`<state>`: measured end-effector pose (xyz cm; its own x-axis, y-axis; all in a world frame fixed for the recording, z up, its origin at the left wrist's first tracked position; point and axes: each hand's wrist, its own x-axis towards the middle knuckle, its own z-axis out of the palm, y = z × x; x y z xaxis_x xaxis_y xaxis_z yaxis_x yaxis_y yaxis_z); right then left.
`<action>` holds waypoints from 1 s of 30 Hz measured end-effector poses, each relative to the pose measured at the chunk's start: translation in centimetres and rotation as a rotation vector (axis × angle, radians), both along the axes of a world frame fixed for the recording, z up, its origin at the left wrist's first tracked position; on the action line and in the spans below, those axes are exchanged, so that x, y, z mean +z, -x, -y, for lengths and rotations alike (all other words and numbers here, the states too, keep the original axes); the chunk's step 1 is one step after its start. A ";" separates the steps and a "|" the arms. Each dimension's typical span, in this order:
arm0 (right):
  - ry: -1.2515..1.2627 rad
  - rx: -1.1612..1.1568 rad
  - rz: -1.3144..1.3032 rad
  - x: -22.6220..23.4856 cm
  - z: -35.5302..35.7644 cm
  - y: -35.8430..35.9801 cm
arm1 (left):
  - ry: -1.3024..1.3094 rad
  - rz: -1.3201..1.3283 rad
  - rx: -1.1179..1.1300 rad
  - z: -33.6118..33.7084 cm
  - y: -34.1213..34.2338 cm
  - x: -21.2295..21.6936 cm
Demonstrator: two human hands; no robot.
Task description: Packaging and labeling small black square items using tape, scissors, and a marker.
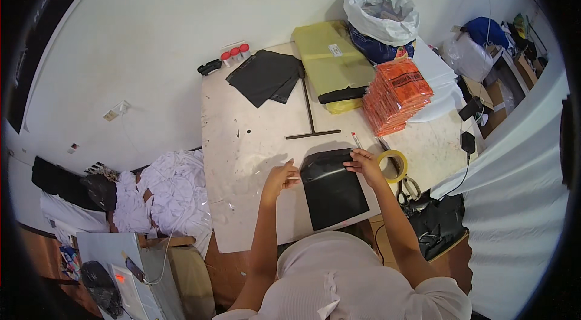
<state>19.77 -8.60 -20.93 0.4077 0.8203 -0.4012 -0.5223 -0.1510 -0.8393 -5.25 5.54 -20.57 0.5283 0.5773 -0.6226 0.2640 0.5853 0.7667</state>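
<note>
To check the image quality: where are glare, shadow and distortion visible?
Head view: black corners, edges bent toward the rim; head view: pale sheen on the black bag, glints on the orange packets; head view: soft shadow on the table beside the left hand.

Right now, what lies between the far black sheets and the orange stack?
The head view shows a T-shaped rod's stem, the yellow package and a black roll.

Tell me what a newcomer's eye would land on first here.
Probably the stack of orange packets on the right side of the pale table. Next, the black bag at the near edge, its far right corner in the right hand, then three red caps at the far left corner.
</note>
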 end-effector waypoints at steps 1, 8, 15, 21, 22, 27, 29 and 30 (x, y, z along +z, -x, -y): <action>-0.017 -0.013 -0.022 -0.1 0.1 0.0 | 0.007 -0.062 -0.009 0.0 0.0 0.4; 0.021 0.013 0.009 -0.5 0.3 0.2 | -0.014 0.056 0.002 0.0 -0.9 -0.4; 0.053 -0.004 0.016 -1.5 0.5 0.8 | -0.115 -0.023 -0.042 -0.2 -2.1 0.0; 0.141 0.015 0.010 -1.5 0.9 2.1 | -0.190 -0.025 0.035 0.1 -1.7 1.2; 0.157 0.010 0.003 -1.4 1.0 2.3 | -0.234 -0.014 0.050 0.1 -1.5 1.0; 0.151 -0.009 0.031 -0.5 0.9 2.7 | -0.142 0.025 0.057 -0.7 -1.0 -0.6; 0.148 0.003 0.080 -0.2 0.6 2.2 | -0.104 0.040 0.052 -0.8 -1.0 -0.8; 0.151 0.026 0.106 -0.1 0.5 1.7 | -0.081 0.054 0.072 -0.7 -1.4 -0.6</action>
<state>18.06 -9.08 -20.99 0.4339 0.7645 -0.4768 -0.4263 -0.2920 -0.8561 -3.84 6.25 -21.17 0.5154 0.6619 -0.5442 0.1806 0.5369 0.8241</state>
